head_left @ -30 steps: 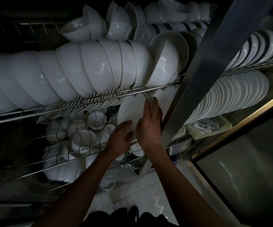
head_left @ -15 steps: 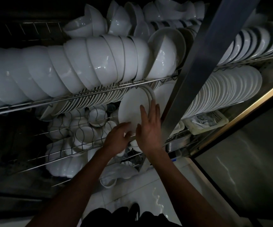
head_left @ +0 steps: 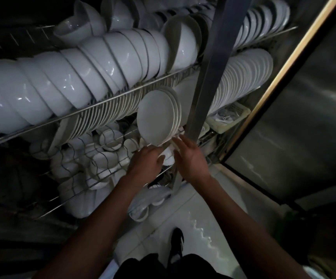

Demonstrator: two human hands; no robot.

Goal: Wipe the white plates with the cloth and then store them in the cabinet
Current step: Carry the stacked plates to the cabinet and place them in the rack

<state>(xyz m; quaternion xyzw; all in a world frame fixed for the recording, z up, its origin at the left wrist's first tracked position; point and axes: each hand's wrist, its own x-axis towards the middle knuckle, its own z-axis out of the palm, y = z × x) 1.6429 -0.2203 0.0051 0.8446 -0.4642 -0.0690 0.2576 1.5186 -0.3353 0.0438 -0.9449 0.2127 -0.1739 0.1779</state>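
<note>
A short stack of white plates (head_left: pixel 156 115) stands on edge on the cabinet's middle wire rack (head_left: pixel 110 141), just under the shelf of bowls. My left hand (head_left: pixel 146 161) sits below the stack, fingers curled at its lower rim. My right hand (head_left: pixel 190 156) is to the right of it, fingers spread, with the fingertips near the stack's lower right edge. Something pale (head_left: pixel 169 155) shows between my hands; whether it is the cloth or a small dish I cannot tell.
A long row of white bowls (head_left: pixel 78 77) fills the upper shelf. A steel centre post (head_left: pixel 209 73) runs just right of the stack, with a row of plates (head_left: pixel 243 77) beyond it. Small bowls (head_left: pixel 104 158) lie on the lower rack. The steel door (head_left: pixel 304 117) stands open at right.
Both hands have slid down off the face of the plates to their lower edge, and my right hand has opened. The stack now stands more upright in the rack.
</note>
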